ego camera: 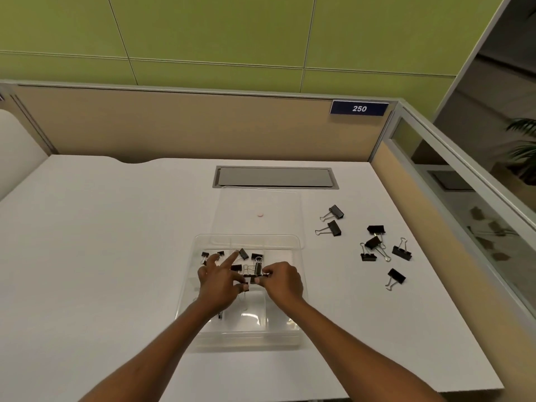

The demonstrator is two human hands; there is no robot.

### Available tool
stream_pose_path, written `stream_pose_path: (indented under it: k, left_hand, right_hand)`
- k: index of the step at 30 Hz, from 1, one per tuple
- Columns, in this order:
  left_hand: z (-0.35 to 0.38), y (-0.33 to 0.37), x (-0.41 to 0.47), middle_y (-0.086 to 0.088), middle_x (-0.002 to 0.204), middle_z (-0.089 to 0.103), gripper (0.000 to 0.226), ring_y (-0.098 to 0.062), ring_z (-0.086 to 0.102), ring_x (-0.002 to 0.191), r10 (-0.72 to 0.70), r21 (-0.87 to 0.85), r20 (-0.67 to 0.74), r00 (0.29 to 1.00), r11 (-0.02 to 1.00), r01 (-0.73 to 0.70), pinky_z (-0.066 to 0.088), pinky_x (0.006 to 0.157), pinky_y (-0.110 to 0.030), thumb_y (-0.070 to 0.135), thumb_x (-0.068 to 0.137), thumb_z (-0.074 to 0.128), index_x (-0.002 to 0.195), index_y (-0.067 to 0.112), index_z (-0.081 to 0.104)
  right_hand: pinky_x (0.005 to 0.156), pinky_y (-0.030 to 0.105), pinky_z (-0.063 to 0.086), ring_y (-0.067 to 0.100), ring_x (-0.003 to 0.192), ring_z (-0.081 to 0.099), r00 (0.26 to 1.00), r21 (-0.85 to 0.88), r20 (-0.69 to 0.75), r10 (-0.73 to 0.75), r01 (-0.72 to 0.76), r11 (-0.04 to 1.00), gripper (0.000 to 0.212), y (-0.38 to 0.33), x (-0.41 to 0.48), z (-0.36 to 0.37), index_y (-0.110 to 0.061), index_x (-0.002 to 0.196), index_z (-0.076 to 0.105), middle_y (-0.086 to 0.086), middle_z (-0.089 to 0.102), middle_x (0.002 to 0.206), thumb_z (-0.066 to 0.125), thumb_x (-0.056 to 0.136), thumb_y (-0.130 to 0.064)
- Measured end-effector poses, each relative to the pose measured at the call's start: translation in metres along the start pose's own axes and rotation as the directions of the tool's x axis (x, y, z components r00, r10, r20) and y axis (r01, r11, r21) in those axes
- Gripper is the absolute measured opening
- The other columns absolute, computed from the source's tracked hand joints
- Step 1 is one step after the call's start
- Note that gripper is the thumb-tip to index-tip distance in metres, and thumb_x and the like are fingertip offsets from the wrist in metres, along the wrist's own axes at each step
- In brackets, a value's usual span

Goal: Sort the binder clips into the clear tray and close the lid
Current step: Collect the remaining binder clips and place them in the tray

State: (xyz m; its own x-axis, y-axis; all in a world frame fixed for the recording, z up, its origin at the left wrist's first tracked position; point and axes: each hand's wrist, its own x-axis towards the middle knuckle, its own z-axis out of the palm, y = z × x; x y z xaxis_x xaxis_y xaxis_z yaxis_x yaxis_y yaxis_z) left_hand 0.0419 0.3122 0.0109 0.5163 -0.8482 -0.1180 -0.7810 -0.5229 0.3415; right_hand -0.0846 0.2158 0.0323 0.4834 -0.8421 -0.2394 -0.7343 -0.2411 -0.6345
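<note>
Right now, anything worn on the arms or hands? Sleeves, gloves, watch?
Nothing visible. On left hand and right hand: no gloves, no rings that show. Both left forearm and right forearm bare to the frame edge: no sleeves, watch or bands.

Place: it was an office cubicle.
Signs: tan partition panel [203, 123], navy "250" number plate [359, 108], white desk [87, 227] with grey cable hatch [274, 177].

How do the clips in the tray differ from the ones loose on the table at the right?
The tray clips sit in the clear tray's far compartments; the loose clips lie scattered on the table. The leftmost tray clips look smaller than the loose clips. Both are black with wire handles.
</note>
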Motion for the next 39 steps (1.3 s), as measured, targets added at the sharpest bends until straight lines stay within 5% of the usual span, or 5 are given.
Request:
stream_pose_path:
  k: [6,12,21,29,39]
  left_hand:
    - [0.001,-0.002,-0.006,0.012,0.148,0.034,0.012,-0.027,0.016,0.135,-0.045,-0.041,-0.108,0.993,0.998,0.041,0.021,0.097,-0.043,0.034,0.082,0.067,0.092,0.039,0.07]
    - [-0.005,-0.004,-0.003,0.009,0.138,0.048,0.011,-0.027,0.026,0.129,-0.114,-0.14,-0.22,0.969,0.987,0.084,0.023,0.092,-0.044,0.028,0.083,0.066,0.092,0.035,0.07]
    - [-0.002,-0.005,-0.001,-0.002,0.141,0.045,0.019,-0.033,0.028,0.128,-0.129,-0.173,-0.234,0.964,0.981,0.089,0.026,0.095,-0.048,0.025,0.084,0.066,0.102,0.029,0.067]
    - [0.005,0.019,0.02,-0.011,0.142,0.042,0.029,-0.039,0.036,0.124,0.006,-0.146,-0.22,0.975,0.989,-0.039,0.031,0.099,-0.05,0.022,0.082,0.068,0.111,0.018,0.064]
    - [0.014,0.084,0.065,-0.01,0.144,0.04,0.033,-0.034,0.038,0.126,0.159,-0.077,-0.161,0.974,0.982,-0.173,0.035,0.097,-0.05,0.028,0.084,0.066,0.116,0.02,0.062]
  right_hand:
    - [0.072,0.023,0.044,0.018,0.101,0.065,0.998,-0.058,-0.022,-0.065,0.064,0.996,0.036,0.006,-0.018,0.009,-0.024,0.112,0.068,-0.002,0.071,0.109,0.072,0.079,-0.037]
    - [0.063,0.023,0.037,0.018,0.091,0.064,0.99,-0.136,0.024,-0.141,0.143,0.98,0.021,0.005,-0.03,0.017,-0.022,0.097,0.073,0.0,0.073,0.096,0.069,0.081,-0.036]
    - [0.072,0.026,0.043,0.027,0.096,0.057,0.976,-0.204,0.097,-0.196,0.212,0.956,0.03,0.004,-0.037,0.036,-0.021,0.104,0.071,0.007,0.053,0.106,0.073,0.079,-0.038]
    - [0.091,0.027,0.047,0.017,0.118,0.043,0.961,-0.138,-0.105,-0.257,0.242,0.96,0.035,0.014,-0.023,0.012,-0.015,0.111,0.069,0.001,0.058,0.12,0.075,0.079,-0.028]
    - [0.085,0.024,0.05,0.016,0.114,0.045,0.941,-0.128,-0.307,-0.143,0.108,0.986,0.028,0.052,0.007,-0.038,-0.014,0.104,0.072,-0.001,0.065,0.11,0.075,0.079,-0.026]
